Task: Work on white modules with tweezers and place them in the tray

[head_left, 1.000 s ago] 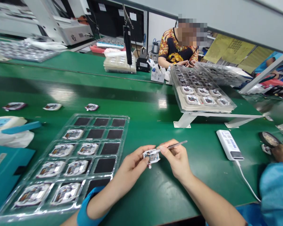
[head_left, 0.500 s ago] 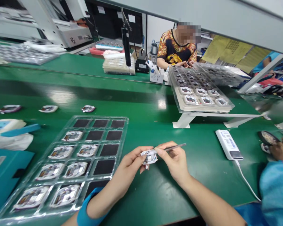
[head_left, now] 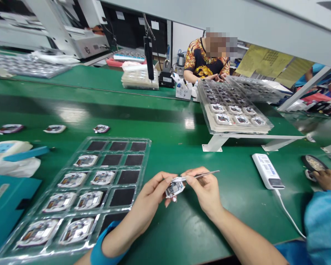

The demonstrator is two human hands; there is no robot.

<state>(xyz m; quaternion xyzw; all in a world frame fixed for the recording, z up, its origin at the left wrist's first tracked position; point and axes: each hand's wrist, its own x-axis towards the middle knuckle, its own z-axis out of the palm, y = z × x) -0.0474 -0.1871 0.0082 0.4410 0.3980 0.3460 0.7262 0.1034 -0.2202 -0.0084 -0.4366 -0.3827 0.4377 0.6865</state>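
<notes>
My left hand point(head_left: 151, 195) grips a small white-rimmed electronic housing point(head_left: 174, 190) with a circuit board inside, thumb and fingers at its left edge. The housing is tilted, its open inside facing me. My right hand point(head_left: 205, 189) pinches thin metal tweezers point(head_left: 211, 173) that point out to the right. Its fingertips are at the housing's upper right edge, by a thin whitish piece along the top; whether that piece is attached I cannot tell. Left of my hands lies a clear plastic tray point(head_left: 146, 165), with several similar housings in its left and middle columns and dark pads in other pockets.
Three more housings lie in a row behind the tray, one being this housing point(head_left: 101, 128). A white raised stand point(head_left: 213, 142) bears stacked trays. A white corded device point(head_left: 268, 171) lies at right. An electric screwdriver point(head_left: 148, 55) hangs behind. Co-workers sit opposite and at right.
The housing has tipped in my fingers, so more of its inside shows and a thin whitish piece appears along its top. The right hand and tweezers have shifted very slightly.
</notes>
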